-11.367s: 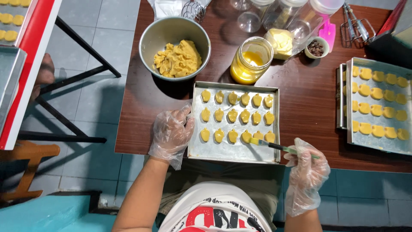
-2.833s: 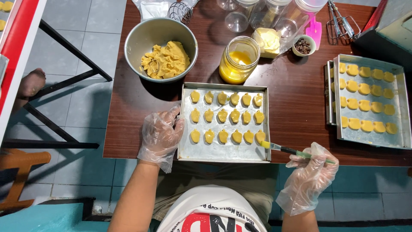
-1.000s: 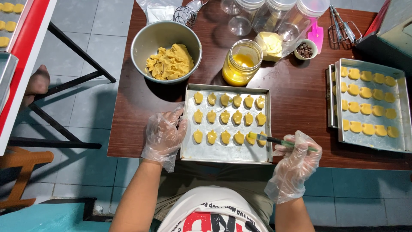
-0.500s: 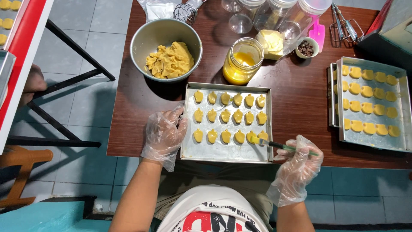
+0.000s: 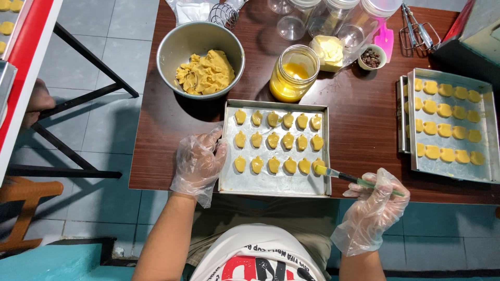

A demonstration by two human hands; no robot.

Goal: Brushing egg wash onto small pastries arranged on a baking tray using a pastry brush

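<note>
**The brush reaches the last cookie of the bottom row**

The person stands at the worktop [image 5: 359,130], and the baking tray [image 5: 275,183] in front of them is the best landmark here. On it lie three rows of small yellow cookies [image 5: 274,139], all pale and unbaked.

The right hand [image 5: 376,207], in a thin plastic glove, is at the right of the tray, a little below its lower corner. Its grip is closed narrow around the handle of a thin brush [image 5: 346,178]. A few seconds ago the brush was held off the tray, beyond its right edge; now its yellow tip touches the last cookie at the right end of the bottom row. So I judge that the glazing of this tray is at its final piece, or very near to it.

The left hand [image 5: 199,162], also gloved, rests with spread fingers on the left rim of the tray, as it did before. It holds nothing; it only keeps the tray steady.

Just above the tray stands a glass jar [image 5: 294,73] with yellow liquid, probably egg wash. Above and left of the tray is a metal bowl [image 5: 200,60] with dough. Well to the right of the tray lies a second tray [image 5: 450,166], already filled with cookies. The main tray itself has not moved.
</note>
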